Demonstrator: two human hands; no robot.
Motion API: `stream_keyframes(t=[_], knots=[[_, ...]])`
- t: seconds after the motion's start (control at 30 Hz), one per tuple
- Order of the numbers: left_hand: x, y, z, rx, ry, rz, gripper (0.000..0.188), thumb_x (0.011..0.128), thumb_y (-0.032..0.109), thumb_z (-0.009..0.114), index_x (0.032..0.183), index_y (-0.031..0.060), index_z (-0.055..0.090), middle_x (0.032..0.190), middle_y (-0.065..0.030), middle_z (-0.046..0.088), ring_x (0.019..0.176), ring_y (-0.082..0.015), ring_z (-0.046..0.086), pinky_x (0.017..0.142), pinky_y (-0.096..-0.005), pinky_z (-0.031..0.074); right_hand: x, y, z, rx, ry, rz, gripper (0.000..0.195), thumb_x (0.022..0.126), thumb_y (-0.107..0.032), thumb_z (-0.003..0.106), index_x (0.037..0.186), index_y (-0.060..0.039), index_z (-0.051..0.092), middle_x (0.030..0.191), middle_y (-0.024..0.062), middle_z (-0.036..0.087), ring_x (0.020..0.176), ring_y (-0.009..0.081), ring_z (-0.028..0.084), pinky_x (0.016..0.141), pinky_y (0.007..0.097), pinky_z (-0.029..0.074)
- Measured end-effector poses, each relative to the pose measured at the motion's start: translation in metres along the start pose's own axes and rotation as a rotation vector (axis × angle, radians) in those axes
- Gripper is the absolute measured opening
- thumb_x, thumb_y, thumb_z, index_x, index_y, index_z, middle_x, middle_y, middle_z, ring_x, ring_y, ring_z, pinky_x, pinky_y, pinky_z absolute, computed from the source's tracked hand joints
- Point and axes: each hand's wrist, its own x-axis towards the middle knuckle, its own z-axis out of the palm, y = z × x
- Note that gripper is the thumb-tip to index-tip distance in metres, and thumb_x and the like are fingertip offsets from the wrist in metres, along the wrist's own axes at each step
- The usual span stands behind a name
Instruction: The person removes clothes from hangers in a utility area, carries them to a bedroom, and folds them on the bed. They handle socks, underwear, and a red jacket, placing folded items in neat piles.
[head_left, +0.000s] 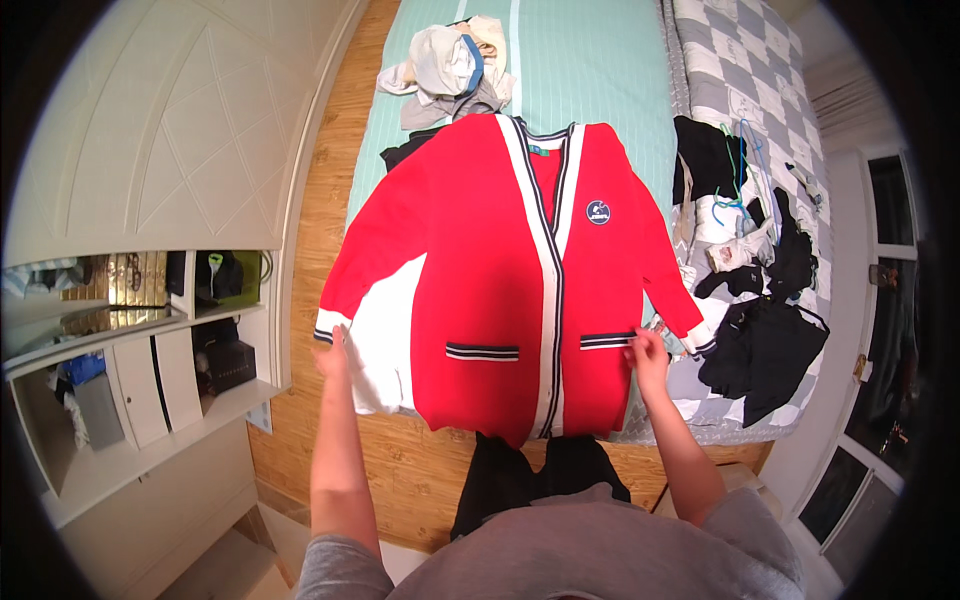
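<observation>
A red cardigan with white and navy striped trim lies front up across the near end of the bed, its neck away from me. My left hand is at the striped cuff of the sleeve on the left, thumb against the cuff; its fingers are partly hidden, so its grip is unclear. My right hand is at the cardigan's right side edge, beside the striped pocket trim, with the fingertips close together; whether cloth is between them is unclear. A white garment shows under the cardigan, between the left sleeve and the body.
Crumpled light clothes lie farther up the green bedding. Black garments and thin clothes hangers lie on the checked bedding at right. An open shelf unit stands at left beside the wooden floor.
</observation>
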Motion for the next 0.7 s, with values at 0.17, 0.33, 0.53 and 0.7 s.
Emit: stream_keyframes(t=[0.17,0.33,0.53,0.7], knots=[[0.063,0.002,-0.003,-0.497,-0.481,-0.39,0.059,0.086,0.048,0.065,0.125,0.0047,0.053,0.12,-0.0048,0.06,0.103,-0.0183,0.056,0.088,-0.0381,0.045,-0.067,0.06,-0.07,-0.252,0.147,0.139,0.02,0.096,-0.023,0.055,0.111,-0.0094,0.054,0.088,0.0033,0.061,0.064,0.0118,0.06,0.049,0.0235,0.044],[0.149,0.061,-0.092,-0.848,-0.548,-0.123,0.036,0.089,0.041,0.064,0.099,0.0072,0.058,0.077,-0.0002,0.06,0.059,-0.0087,0.058,0.047,-0.0195,0.048,-0.124,0.093,-0.094,-0.425,0.236,0.181,0.017,0.096,-0.02,0.054,0.108,-0.0088,0.054,0.088,0.0041,0.061,0.063,0.0125,0.061,0.048,0.0243,0.045],[0.218,0.097,-0.115,-0.893,-0.641,-0.252,0.034,0.092,0.027,0.062,0.113,0.002,0.054,0.103,-0.0104,0.061,0.097,-0.0249,0.062,0.081,-0.0362,0.057,-0.155,0.108,-0.067,-0.365,0.187,0.237,0.016,0.095,-0.019,0.055,0.107,-0.0087,0.056,0.091,0.0053,0.063,0.066,0.0148,0.064,0.05,0.0251,0.047],[0.257,0.094,-0.064,-0.972,-0.605,-0.313,0.027,0.098,0.014,0.049,0.115,-0.0061,0.051,0.116,-0.0208,0.059,0.106,-0.0307,0.061,0.09,-0.0427,0.054,-0.154,0.092,-0.046,-0.195,0.19,0.277,0.02,0.095,-0.024,0.056,0.106,-0.0075,0.057,0.094,0.0054,0.066,0.07,0.0157,0.064,0.055,0.0276,0.049]])
